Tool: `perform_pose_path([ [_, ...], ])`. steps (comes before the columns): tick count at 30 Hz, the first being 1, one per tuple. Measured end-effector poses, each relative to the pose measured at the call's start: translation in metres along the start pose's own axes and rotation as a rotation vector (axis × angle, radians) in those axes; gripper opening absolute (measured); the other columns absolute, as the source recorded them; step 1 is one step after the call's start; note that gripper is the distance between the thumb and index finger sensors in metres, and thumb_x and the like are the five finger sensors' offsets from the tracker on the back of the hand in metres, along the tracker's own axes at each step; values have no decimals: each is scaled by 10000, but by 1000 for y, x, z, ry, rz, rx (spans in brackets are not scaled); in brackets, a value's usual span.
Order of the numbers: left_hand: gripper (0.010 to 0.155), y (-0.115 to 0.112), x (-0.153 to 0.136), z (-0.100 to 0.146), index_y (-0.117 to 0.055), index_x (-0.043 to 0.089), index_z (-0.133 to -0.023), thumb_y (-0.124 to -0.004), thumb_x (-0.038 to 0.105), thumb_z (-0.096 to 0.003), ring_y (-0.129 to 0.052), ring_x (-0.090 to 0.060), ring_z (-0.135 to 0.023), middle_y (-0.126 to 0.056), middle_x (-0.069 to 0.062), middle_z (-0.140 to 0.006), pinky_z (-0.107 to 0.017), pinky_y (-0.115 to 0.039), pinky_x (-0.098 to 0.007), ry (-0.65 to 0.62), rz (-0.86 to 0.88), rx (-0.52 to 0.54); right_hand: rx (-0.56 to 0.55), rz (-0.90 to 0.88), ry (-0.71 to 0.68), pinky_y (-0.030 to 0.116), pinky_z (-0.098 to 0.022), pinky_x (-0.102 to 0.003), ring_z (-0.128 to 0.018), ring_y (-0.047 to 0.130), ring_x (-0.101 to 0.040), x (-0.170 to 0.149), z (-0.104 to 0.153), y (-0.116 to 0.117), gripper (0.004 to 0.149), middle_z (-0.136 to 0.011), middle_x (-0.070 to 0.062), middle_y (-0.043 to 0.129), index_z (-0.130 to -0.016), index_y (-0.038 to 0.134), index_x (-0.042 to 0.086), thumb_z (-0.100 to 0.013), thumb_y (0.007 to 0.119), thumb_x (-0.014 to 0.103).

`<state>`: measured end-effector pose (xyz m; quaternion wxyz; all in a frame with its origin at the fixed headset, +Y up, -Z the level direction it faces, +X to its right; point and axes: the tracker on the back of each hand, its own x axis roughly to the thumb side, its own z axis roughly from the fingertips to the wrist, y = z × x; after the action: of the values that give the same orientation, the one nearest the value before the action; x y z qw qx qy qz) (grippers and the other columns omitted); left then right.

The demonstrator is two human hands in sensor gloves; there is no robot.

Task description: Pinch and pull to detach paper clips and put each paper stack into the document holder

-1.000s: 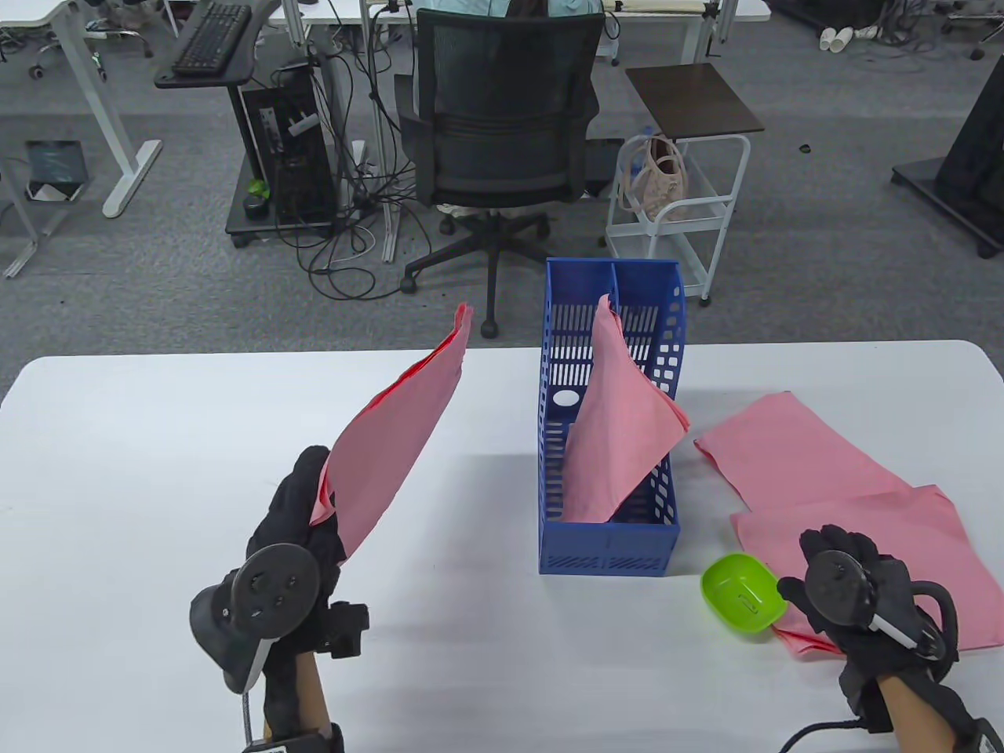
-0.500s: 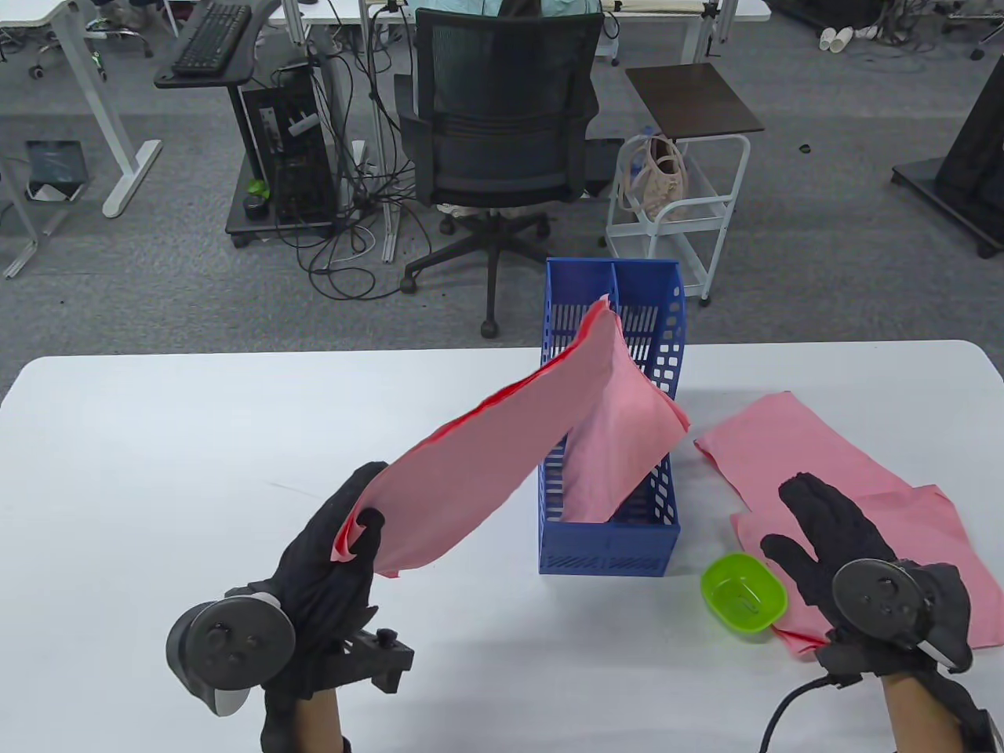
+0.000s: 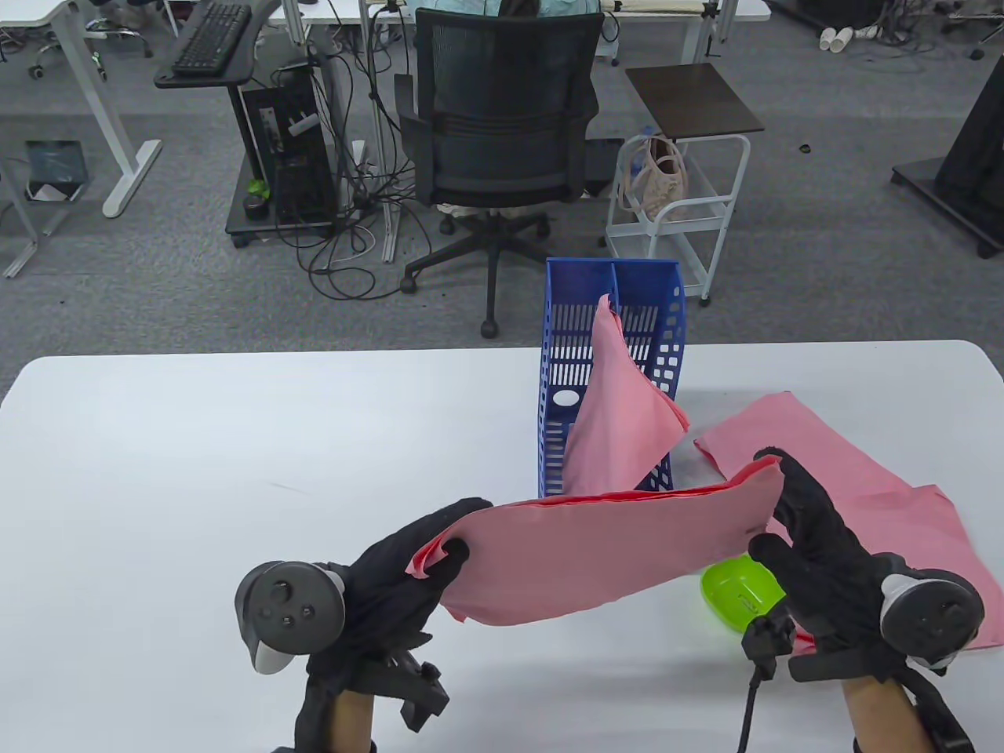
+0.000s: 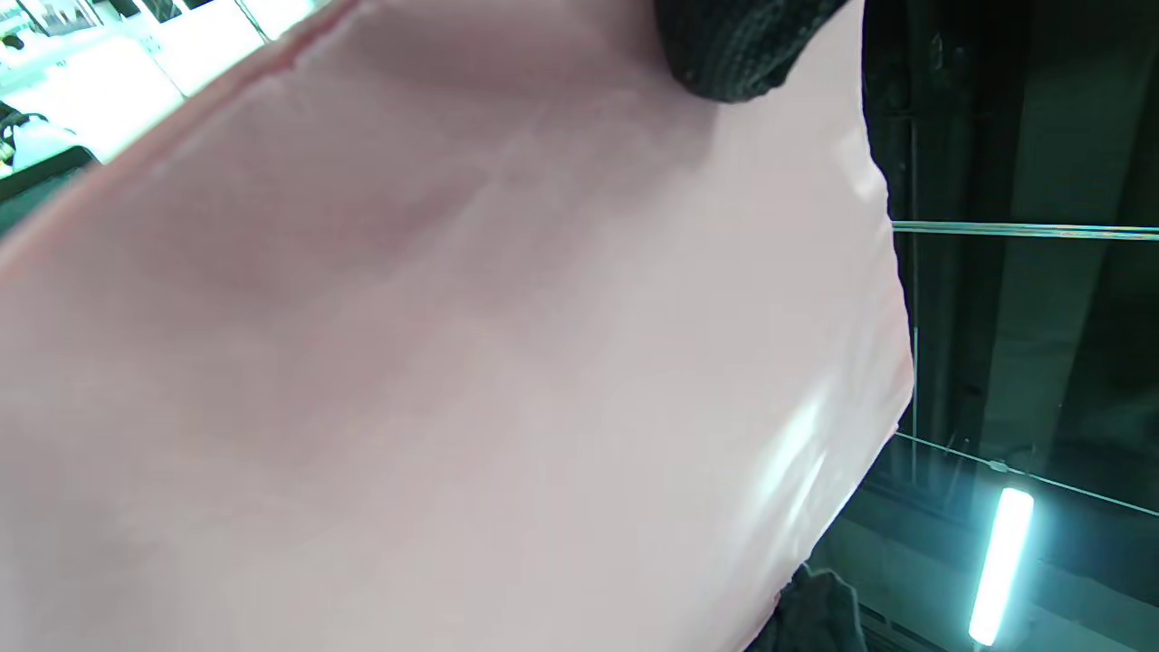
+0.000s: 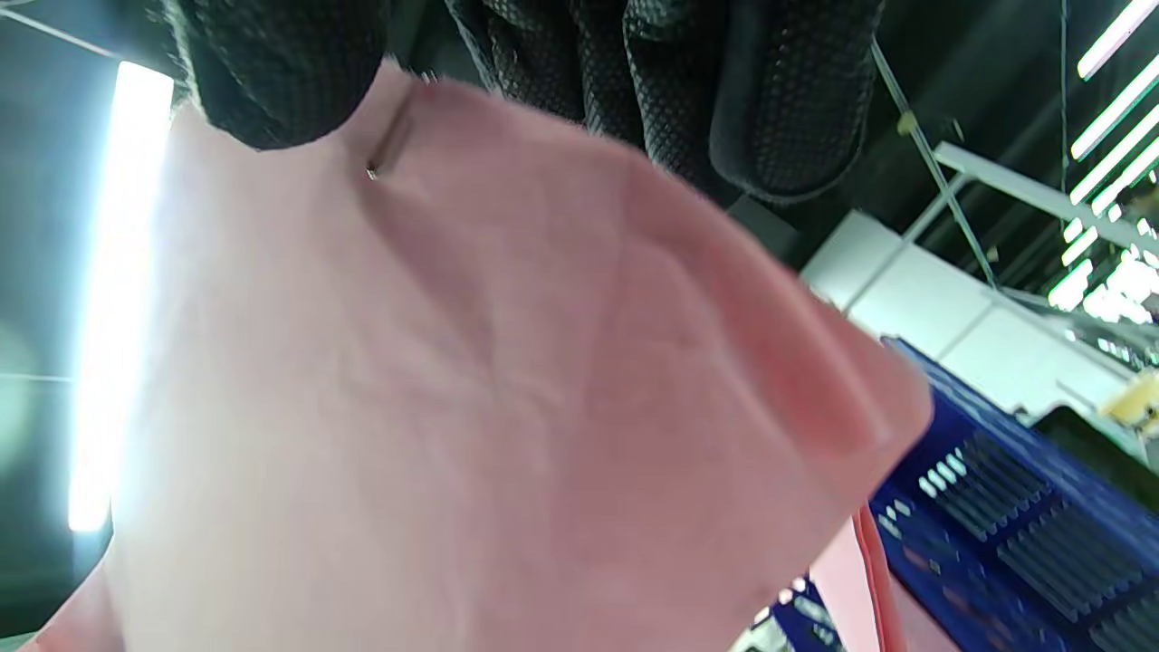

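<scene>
A pink paper stack (image 3: 596, 549) hangs level above the table in front of the blue document holder (image 3: 562, 369). My left hand (image 3: 439, 551) grips its left end, with the thumb on the near face. My right hand (image 3: 773, 502) pinches its right corner. In the right wrist view a thin metal paper clip (image 5: 391, 136) sits on that corner, just beside my thumb (image 5: 272, 63). Another pink stack (image 3: 620, 423) leans inside the holder. In the left wrist view, pink paper (image 4: 435, 362) fills the frame under one fingertip (image 4: 733, 50).
Two more pink stacks (image 3: 784, 439) (image 3: 933, 525) lie flat on the table at the right. A green bowl (image 3: 725, 584) with a paper clip in it sits under the held stack's right end. The white table (image 3: 196, 455) stretches off to the left.
My left hand swung the stack from upright at the left down to level in front of the holder. My right hand lifted off the table and took hold of the stack's right corner.
</scene>
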<state>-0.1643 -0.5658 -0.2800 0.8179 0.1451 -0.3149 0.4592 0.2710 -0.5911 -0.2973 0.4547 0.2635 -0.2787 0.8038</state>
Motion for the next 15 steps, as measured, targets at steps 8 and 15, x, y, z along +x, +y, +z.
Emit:
perform_pose_path([
  [8, 474, -6, -7, -3, -672, 314, -1054, -647, 326, -581, -1009, -170, -783, -896, 17, -951, -608, -862, -369, 36, -12, -8, 26, -76, -30, 849, -475, -272, -653, 993, -227, 4, 0, 5, 415, -924, -115, 855, -959, 696, 206, -589, 651, 389],
  [15, 748, 9, -12, 6, -475, 186, -1181, -690, 511, -543, -834, -333, -989, -697, -115, -1131, -724, -726, -516, 142, -232, 141, 30, 38, -59, 853, -398, -232, -534, 1018, -180, 11, 2, 4, 362, -820, -87, 917, -903, 745, 210, -589, 662, 369],
])
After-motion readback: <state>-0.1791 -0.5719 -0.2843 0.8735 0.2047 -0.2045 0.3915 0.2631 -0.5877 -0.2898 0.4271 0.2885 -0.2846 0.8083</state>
